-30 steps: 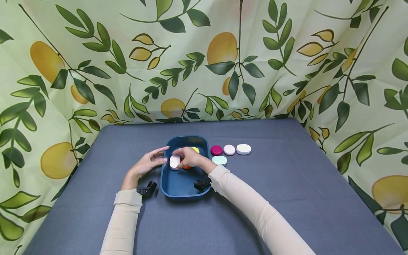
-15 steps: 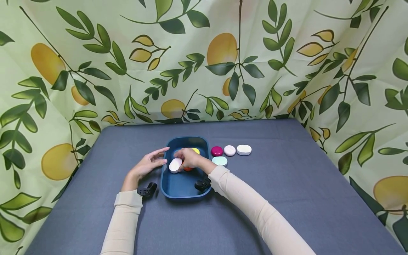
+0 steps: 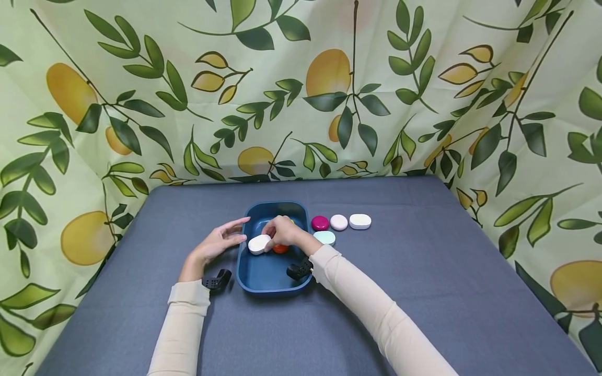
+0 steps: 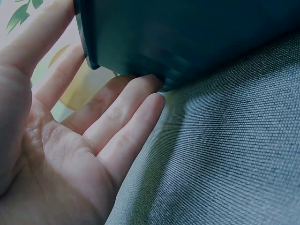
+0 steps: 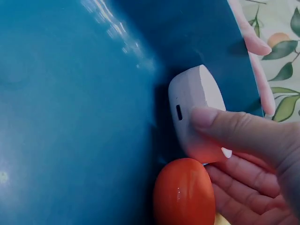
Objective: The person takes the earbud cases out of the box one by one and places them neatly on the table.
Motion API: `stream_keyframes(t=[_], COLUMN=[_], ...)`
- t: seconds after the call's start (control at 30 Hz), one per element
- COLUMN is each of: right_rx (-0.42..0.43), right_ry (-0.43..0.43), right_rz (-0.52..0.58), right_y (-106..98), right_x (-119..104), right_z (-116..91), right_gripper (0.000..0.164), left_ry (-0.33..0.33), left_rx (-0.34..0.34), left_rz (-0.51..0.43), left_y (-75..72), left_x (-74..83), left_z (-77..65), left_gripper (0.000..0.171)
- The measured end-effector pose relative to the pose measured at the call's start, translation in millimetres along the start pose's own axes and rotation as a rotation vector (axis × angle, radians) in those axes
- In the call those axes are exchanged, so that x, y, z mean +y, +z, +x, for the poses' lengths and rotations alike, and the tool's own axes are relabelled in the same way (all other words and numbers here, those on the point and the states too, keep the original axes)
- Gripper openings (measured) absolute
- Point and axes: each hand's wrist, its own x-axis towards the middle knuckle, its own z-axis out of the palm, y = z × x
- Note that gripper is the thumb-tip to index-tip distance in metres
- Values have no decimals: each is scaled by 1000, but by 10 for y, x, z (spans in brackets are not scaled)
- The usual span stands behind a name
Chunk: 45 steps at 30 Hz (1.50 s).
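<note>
A blue plastic bin (image 3: 270,277) stands on the grey cloth. Inside it, near the left wall, my right hand (image 3: 285,231) pinches a white earbud case (image 5: 194,112) between thumb and fingers; a small charging slot shows on the case's side in the right wrist view. Right beside it sits a glossy orange rounded case (image 5: 184,194), partly covered by my hand in the head view. Behind the hand, a yellow item is almost wholly hidden. My left hand (image 3: 218,241) touches the bin's left side from outside, fingers extended along its wall and base in the left wrist view.
Just right of the bin lie a magenta round case (image 3: 320,223), a pale pink round case (image 3: 338,222), a white oval case (image 3: 360,221) and a mint oval case (image 3: 324,238). A leaf-patterned curtain (image 3: 282,130) hangs behind the table (image 3: 400,271).
The white earbud case has turned from standing lengthwise to lying nearly crosswise in my right hand's grip, still by the bin's left wall. The orange case shows slightly further right. My left hand stays put.
</note>
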Motion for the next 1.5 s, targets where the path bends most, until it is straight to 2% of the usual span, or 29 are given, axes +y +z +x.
stream_keyframes(t=[0.23, 0.53, 0.77, 0.9, 1.27, 1.5], right_rx=[17, 23, 59, 86, 218, 336], right_ry=[-43, -40, -106, -126, -124, -95], right_rz=[16, 63, 77, 133, 286, 303], right_y=[-43, -188, -328, -381, -450, -538], right_x=[-47, -146, -147, -123, 70, 258], right_z=[-54, -189, -299, -379, -647, -814], right_gripper=[32, 36, 39, 40, 41, 43], left_ry=[8, 10, 9, 12, -1, 12], left_rx=[-14, -10, -7, -4, 7, 4], left_rz=[-32, -37, -19, -13, 8, -3], left_y=[22, 12, 0, -1, 7, 9], left_x=[7, 11, -15, -11, -1, -19], left_z=[3, 7, 19, 15, 2, 14], left_gripper=[60, 60, 62, 62, 59, 61])
